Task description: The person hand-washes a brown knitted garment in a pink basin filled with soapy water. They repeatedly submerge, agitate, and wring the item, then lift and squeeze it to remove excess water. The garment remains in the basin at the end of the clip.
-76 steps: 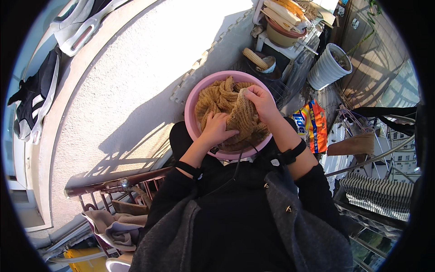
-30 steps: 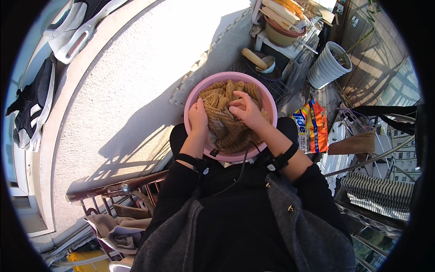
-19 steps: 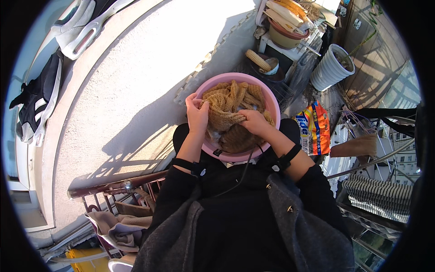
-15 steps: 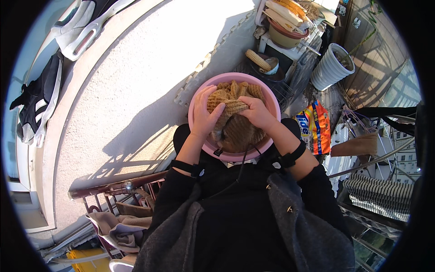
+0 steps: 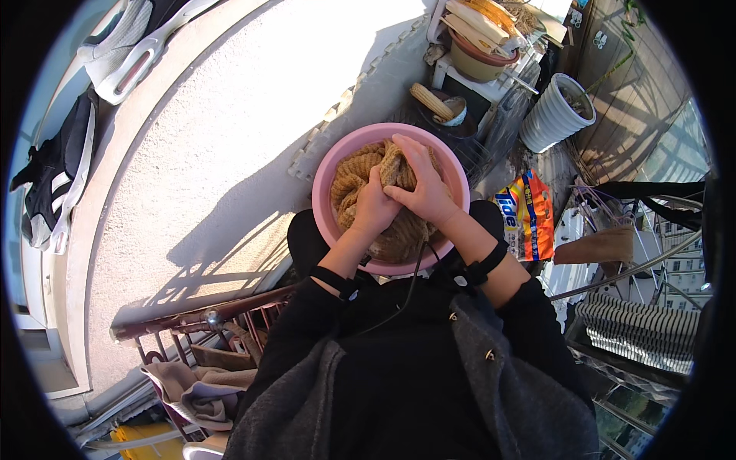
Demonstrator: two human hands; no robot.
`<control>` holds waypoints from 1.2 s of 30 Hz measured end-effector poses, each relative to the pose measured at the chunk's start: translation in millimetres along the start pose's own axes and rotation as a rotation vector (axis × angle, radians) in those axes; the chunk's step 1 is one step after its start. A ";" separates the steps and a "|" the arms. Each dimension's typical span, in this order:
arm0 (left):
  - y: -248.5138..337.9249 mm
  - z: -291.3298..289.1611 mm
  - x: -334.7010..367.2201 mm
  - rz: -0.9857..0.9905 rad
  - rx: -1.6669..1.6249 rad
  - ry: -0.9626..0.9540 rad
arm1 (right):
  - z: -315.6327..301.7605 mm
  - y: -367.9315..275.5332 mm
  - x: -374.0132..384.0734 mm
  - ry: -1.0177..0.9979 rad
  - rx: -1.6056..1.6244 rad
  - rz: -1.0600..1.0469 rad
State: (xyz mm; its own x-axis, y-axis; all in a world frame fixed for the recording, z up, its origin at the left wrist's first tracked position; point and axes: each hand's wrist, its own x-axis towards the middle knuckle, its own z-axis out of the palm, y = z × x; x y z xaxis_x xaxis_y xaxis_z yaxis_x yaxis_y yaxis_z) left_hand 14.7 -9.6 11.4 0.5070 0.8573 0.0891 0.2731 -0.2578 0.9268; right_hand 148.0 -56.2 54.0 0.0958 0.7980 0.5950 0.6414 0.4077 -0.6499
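A: What is seen in the head view?

B: A pink basin (image 5: 326,165) is seen just above the centre, set on the floor in front of the person's knees. A tan knitted garment (image 5: 360,172) is bunched inside it. Both hands are pressed into the garment: the left hand (image 5: 376,205) is closed around a fold at the basin's middle, and the right hand (image 5: 423,188) is laid over the bunch from two o'clock, its fingers curled down onto the knit. A black band is worn on each wrist.

A: What is placed around the basin?

B: At twelve o'clock a small dark bowl with a scrubbing brush (image 5: 429,101) is found, and a low stool stacked with a tan bowl (image 5: 475,63) beyond it. At one o'clock a white ribbed pot (image 5: 553,115) is seen. At three o'clock an orange detergent bag (image 5: 525,215) is lying on the floor. Sneakers (image 5: 126,46) are set on the ledge at ten o'clock.

A: What could go wrong from here?

B: The basin could be tipped or slid if too much weight is pushed onto its near rim, and its contents could be spilled towards the knees. The knit could be stretched or snagged if it is wrung too hard.
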 end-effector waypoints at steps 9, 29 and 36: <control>-6.3 16.9 -14.0 -0.041 0.280 -0.040 | 29.5 25.0 -13.6 0.033 0.037 0.281; -31.2 -9.0 -7.7 0.030 0.272 -0.115 | 14.6 66.6 -17.1 -0.044 0.887 0.946; -51.1 -17.5 5.4 -0.080 -0.328 0.120 | -9.1 27.0 -39.9 -0.278 0.130 0.379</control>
State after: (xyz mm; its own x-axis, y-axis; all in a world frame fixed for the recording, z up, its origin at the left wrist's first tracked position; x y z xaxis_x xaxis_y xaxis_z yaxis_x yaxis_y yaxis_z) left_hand -10.8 16.0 -29.1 0.3896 0.9203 0.0360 0.0214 -0.0482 0.9986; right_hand 168.5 -81.1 17.0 0.0856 0.9821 0.1676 0.4985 0.1034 -0.8607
